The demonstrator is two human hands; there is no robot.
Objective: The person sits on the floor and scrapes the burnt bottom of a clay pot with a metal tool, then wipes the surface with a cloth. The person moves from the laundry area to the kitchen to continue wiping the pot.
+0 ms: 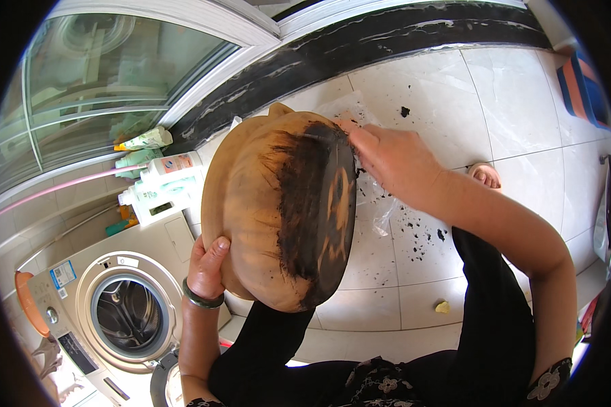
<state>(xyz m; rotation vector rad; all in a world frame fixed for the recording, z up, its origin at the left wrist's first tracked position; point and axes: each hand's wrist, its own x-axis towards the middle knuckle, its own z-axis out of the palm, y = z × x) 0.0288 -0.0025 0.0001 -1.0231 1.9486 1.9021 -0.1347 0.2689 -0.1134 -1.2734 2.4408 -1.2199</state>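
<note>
A tan earthenware pot (254, 203) is tipped on its side in front of me, its base turned to the right. Thick black scorching (303, 203) covers the lower wall, and the dark base shows bare tan patches. My left hand (210, 267), with a dark green bangle at the wrist, is shut on the pot's rim side, thumb on the outer wall. At the far edge of the base is my right hand (392, 157); its fingers are curled and partly hidden, so whether they hold something cannot be told.
Black flakes (417, 239) and a clear plastic bag (384, 219) lie on the tiled floor, with a yellow lump (442, 307) nearer me. A front-loading washing machine (183, 239) with its door open stands left, detergent bottles (175, 170) beyond it. A blue-and-orange container (578, 89) sits far right.
</note>
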